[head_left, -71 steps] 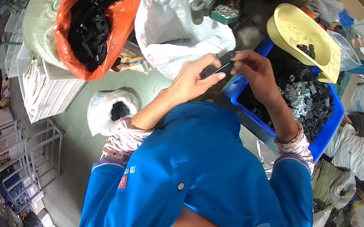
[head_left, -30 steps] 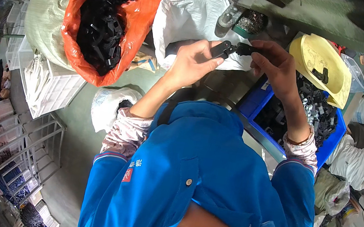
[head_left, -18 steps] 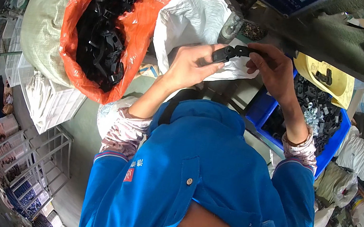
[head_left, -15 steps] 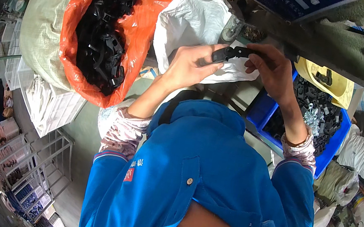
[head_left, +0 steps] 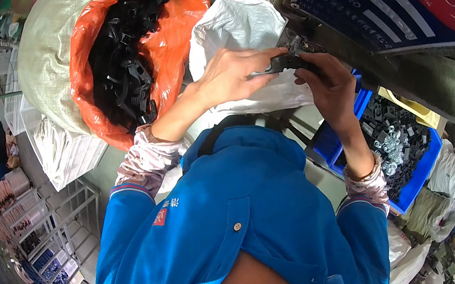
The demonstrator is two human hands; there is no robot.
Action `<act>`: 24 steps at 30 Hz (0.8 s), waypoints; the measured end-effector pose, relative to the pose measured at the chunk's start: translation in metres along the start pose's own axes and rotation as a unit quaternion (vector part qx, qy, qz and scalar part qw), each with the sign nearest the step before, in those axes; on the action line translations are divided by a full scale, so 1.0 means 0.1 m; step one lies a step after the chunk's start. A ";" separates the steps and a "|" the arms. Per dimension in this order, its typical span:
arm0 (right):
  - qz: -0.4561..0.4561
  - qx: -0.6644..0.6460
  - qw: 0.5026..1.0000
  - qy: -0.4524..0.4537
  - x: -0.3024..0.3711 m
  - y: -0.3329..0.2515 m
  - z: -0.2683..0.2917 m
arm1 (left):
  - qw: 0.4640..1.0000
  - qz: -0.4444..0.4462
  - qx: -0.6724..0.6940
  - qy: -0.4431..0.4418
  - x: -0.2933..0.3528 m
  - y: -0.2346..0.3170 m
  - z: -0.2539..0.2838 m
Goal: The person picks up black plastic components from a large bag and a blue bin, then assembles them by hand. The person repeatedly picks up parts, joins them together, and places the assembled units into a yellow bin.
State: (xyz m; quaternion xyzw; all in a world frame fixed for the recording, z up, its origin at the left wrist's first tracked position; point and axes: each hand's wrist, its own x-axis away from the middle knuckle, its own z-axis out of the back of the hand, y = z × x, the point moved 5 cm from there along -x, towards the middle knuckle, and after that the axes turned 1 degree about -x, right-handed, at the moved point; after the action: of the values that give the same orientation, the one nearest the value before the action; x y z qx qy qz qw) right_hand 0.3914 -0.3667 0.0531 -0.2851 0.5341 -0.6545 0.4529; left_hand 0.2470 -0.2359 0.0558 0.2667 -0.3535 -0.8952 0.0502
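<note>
Head view, looking down over a blue jacket [head_left: 261, 226]. Both hands are raised together at the far centre of the scene, meeting on one small black plastic part [head_left: 286, 63]. The left hand [head_left: 233, 74] has its fingers [head_left: 266, 52] closed on the left end of the part, thumb beneath and fingertips above. The right hand [head_left: 330, 87] has its fingers [head_left: 311, 72] curled over and clamped on the right end, so the part bridges the two hands and is only partly visible between them.

Just behind the hands, to the far side, hangs a dark machine housing with a blue plate [head_left: 392, 19]; whether the part touches it cannot be told. A white woven sack [head_left: 235, 23] lies behind and below the left hand. To the left stands a pale woven sack lined with an orange bag [head_left: 178, 43], filled with black plastic pieces [head_left: 124, 58]. To the right, near the right forearm, a blue bin [head_left: 413, 185] holds dark parts mixed with bright metal screws [head_left: 391, 151]. White wire racks [head_left: 60, 204] stand at the near left.
</note>
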 end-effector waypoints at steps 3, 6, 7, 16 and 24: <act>0.042 0.011 0.999 0.029 -0.08 -0.07 -0.03 | 1.000 0.000 -0.018 -0.022 -0.16 0.01 0.13; 0.085 0.023 0.994 0.058 -0.15 -0.15 -0.04 | 0.998 -0.044 -0.026 -0.030 -0.29 -0.08 0.18; 0.091 0.008 0.994 0.066 -0.16 -0.08 -0.03 | 0.998 -0.048 -0.030 -0.026 -0.33 -0.07 0.20; 0.015 -0.021 0.997 0.066 -0.21 0.27 0.00 | 0.983 0.047 -0.045 -0.174 -0.54 -0.25 0.10; -0.035 -0.018 0.999 0.012 -0.25 0.39 0.10 | 0.991 0.021 0.023 -0.130 -0.41 -0.36 0.23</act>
State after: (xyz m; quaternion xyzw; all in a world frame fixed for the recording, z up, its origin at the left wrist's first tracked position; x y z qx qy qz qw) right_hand 0.4220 -0.3490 0.0217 -0.3036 0.5410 -0.6636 0.4180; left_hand 0.2743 -0.1836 0.0637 0.1415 -0.3833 -0.9126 0.0164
